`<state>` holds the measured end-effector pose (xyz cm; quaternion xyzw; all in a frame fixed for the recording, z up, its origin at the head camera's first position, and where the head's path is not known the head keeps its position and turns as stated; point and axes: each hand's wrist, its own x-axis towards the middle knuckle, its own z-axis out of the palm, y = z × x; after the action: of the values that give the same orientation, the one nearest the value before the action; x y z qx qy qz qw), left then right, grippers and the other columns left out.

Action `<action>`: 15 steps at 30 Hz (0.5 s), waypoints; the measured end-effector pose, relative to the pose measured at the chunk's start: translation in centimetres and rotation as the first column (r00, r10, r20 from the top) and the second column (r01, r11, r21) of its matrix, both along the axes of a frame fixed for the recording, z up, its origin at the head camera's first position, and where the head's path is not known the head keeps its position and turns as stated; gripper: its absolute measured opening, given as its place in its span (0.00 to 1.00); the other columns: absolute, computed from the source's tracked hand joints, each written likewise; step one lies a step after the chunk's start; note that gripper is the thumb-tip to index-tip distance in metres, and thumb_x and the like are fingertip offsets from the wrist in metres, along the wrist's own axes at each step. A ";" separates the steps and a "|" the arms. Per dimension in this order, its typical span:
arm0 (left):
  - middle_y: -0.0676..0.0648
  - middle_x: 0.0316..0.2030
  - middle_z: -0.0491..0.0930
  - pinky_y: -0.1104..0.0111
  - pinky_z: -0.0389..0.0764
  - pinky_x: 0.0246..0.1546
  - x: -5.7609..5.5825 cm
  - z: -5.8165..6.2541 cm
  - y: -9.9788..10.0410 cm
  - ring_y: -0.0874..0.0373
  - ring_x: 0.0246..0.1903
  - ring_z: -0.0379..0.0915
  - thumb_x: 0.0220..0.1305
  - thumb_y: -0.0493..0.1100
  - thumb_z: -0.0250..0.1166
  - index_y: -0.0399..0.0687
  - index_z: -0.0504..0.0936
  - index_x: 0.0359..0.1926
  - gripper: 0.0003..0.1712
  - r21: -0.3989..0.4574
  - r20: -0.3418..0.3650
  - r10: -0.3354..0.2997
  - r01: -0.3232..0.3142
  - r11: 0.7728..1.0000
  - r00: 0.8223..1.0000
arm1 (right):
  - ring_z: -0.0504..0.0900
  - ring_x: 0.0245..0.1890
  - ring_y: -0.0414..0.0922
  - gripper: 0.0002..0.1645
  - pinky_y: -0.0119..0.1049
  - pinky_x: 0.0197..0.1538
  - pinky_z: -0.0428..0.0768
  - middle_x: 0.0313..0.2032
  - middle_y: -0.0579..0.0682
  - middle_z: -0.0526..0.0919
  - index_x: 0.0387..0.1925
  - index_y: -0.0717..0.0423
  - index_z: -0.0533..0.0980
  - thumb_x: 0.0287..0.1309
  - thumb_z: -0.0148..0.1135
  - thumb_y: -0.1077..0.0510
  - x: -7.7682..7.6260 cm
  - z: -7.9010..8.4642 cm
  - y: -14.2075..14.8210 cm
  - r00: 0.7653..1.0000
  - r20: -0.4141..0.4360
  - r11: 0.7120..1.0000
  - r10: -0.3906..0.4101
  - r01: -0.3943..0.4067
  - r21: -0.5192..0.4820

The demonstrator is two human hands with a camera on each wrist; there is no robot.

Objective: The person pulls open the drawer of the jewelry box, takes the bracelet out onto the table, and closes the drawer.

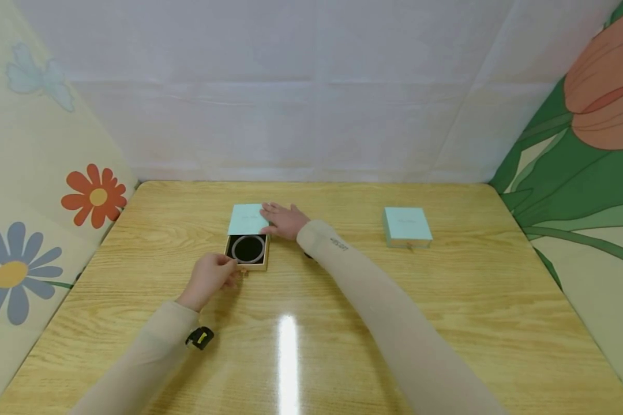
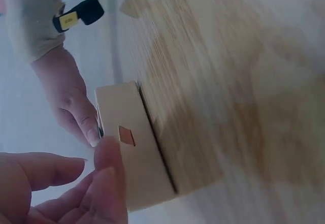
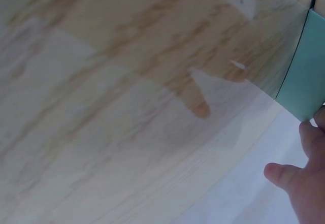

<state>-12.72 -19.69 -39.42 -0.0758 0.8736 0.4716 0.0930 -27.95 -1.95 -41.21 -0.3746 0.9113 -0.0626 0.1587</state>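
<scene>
A light-blue drawer box (image 1: pixel 249 219) lies left of the table's middle with its beige-edged drawer (image 1: pixel 254 267) pulled out toward me. Inside the drawer, on black lining, is a grey ring like a bangle (image 1: pixel 233 251). My left hand (image 1: pixel 211 279) is at the drawer's front left corner, thumb and bent fingers apart; in the left wrist view the fingertips (image 2: pixel 109 155) overlap the drawer front beside a small tan pull tab (image 2: pixel 126 136). My right hand (image 1: pixel 285 221) rests with spread fingers on the right side of the box's sleeve.
A second light-blue box (image 1: pixel 407 225), closed, stands on the right of the wooden table (image 1: pixel 342 346). A white cloth (image 1: pixel 311 104) hangs behind the far edge. Flower-printed panels flank both sides. A dark strap with a yellow mark (image 1: pixel 199 338) sits at my left sleeve.
</scene>
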 end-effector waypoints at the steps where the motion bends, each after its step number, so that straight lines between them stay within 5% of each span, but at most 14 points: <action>1: 0.39 0.27 0.81 0.65 0.81 0.27 -0.1 0.1 0.1 0.55 0.23 0.77 0.71 0.36 0.55 0.24 0.80 0.41 0.14 -0.067 -0.042 -0.013 0.010 0.998 0.999 | 0.38 0.75 0.43 0.41 0.55 0.74 0.41 0.76 0.45 0.39 0.76 0.48 0.44 0.71 0.38 0.35 0.0 0.0 0.0 1.000 0.001 1.000 -0.001 0.001 0.002; 9: 0.31 0.38 0.80 0.52 0.81 0.40 -1.5 0.0 1.5 0.41 0.38 0.78 0.66 0.32 0.61 0.22 0.79 0.46 0.13 -0.373 -0.268 -0.198 0.087 0.924 0.943 | 0.37 0.75 0.42 0.42 0.53 0.74 0.40 0.76 0.45 0.39 0.76 0.47 0.44 0.70 0.38 0.34 0.0 -0.1 0.0 1.000 0.001 1.000 -0.008 0.008 0.000; 15: 0.29 0.42 0.77 0.51 0.81 0.45 -2.0 -0.6 2.1 0.37 0.43 0.76 0.64 0.33 0.65 0.21 0.78 0.48 0.17 -0.504 -0.292 -0.313 0.133 0.853 0.904 | 0.37 0.75 0.42 0.42 0.53 0.74 0.40 0.76 0.45 0.38 0.76 0.47 0.43 0.71 0.37 0.34 0.4 0.2 0.1 1.000 -0.012 1.000 -0.005 0.005 0.011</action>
<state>-14.69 -17.55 -40.03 0.0960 0.9664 0.2355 -0.0365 -27.58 -1.86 -40.98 -0.3719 0.9135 -0.0556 0.1553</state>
